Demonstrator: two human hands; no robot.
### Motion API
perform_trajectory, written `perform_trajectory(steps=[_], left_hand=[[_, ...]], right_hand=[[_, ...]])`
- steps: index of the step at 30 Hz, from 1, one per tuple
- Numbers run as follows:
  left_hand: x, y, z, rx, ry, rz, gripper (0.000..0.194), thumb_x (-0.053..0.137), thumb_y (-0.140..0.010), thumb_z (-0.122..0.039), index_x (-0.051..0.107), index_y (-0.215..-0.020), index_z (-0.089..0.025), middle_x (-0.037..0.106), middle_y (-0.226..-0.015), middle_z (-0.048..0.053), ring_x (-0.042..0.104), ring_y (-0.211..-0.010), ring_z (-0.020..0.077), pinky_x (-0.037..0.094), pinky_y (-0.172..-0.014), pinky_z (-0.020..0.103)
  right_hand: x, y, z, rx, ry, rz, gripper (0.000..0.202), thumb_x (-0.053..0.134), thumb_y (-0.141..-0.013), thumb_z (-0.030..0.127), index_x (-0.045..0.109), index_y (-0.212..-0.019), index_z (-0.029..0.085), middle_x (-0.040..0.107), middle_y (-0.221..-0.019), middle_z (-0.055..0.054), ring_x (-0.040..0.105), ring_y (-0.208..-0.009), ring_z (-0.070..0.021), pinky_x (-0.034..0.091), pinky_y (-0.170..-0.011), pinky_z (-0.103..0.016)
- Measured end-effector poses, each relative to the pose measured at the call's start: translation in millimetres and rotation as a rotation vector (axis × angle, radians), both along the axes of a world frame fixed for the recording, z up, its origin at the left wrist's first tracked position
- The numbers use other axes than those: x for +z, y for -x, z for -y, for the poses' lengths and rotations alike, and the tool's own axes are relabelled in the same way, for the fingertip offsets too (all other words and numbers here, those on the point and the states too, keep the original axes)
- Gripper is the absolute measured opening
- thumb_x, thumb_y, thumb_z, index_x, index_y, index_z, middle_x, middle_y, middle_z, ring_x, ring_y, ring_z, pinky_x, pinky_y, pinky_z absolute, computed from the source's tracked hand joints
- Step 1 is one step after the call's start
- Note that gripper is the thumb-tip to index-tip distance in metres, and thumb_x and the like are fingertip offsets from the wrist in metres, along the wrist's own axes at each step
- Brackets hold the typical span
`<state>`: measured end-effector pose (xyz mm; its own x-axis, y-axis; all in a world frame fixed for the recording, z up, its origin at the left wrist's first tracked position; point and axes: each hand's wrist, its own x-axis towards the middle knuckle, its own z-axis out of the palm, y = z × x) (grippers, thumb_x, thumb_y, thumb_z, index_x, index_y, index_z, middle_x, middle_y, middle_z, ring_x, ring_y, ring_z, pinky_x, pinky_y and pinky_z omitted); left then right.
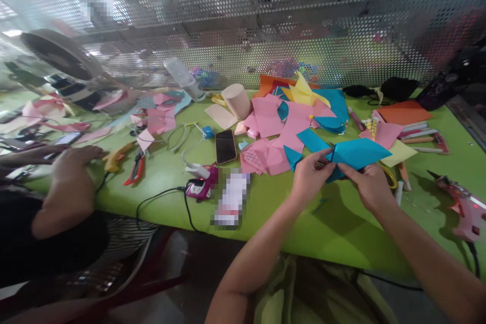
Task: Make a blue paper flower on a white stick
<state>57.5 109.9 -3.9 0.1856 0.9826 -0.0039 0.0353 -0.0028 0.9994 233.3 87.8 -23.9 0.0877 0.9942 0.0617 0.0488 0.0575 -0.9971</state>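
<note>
Blue paper (360, 153): 1 folded piece, held up above the green desk (266, 217), towards your right. Left hand (312, 172): fingers pinched narrow on its left end. Right hand (370, 182): thumb on its near face, fingers partly hidden behind, gripping. Behind your hands: a heap of pink paper (268, 116) with yellow paper (304, 92) on top. Right of the heap: 1 orange sheet (404, 112). At your far right: 1 pink glue gun (469, 217), lying down. Left of your hands: 1 black phone (226, 147), lying flat; 1 purple power strip (205, 185) with a white plug (197, 170) in it. Farther left: 1 pair of red-handled pliers (136, 166), just beside 1 yellow glue gun (118, 158); near these, another person's arm (72, 177).
</note>
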Motion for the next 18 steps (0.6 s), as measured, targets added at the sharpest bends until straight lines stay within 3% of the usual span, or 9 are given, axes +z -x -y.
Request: perform_trajectory(steps=[5,10,13,18], left_hand=[[-3.3,-1,-3,0.038,-0.002,-0.001,0.043,0.079,-0.087,-0.017,0.081,-0.13,-0.018,0.074,-0.087,0.003,0.064,-0.072,0.0108,0.052,-0.065,0.019],[-6.8,-1,-4,0.056,-0.043,-0.025,0.042,0.078,-0.088,-0.017,0.081,-0.13,-0.018,0.075,-0.091,0.004,0.064,-0.076,0.0116,0.053,-0.068,0.02],[-7.5,1,-5,0.062,-0.064,-0.038,0.042,0.076,-0.089,-0.014,0.081,-0.13,-0.018,0.074,-0.091,0.004,0.064,-0.078,0.0123,0.054,-0.071,0.022],[-5.9,7,-7,0.141,-0.21,-0.148,0.04,0.071,-0.09,-0.007,0.083,-0.125,-0.02,0.072,-0.093,0.003,0.065,-0.081,0.0137,0.056,-0.078,0.025]], right_hand=[[5.5,2,1,-0.013,0.061,-0.066,0.036,0.092,-0.08,0.057,0.088,-0.101,0.028,0.087,-0.102,-0.005,0.079,-0.084,-0.027,0.068,-0.076,-0.042],[16.6,4,2,-0.019,0.092,-0.048,0.042,0.094,-0.074,0.061,0.086,-0.089,0.023,0.085,-0.086,-0.006,0.072,-0.067,-0.0215,0.061,-0.06,-0.034],[15.8,5,2,-0.022,0.104,-0.088,0.044,0.096,-0.07,0.061,0.085,-0.088,0.022,0.083,-0.078,-0.006,0.072,-0.063,-0.0206,0.059,-0.06,-0.033],[15.2,-2,0,-0.139,0.128,-0.223,0.042,0.1,-0.067,0.053,0.083,-0.094,0.025,0.083,-0.084,-0.003,0.076,-0.071,-0.0232,0.064,-0.067,-0.036]])
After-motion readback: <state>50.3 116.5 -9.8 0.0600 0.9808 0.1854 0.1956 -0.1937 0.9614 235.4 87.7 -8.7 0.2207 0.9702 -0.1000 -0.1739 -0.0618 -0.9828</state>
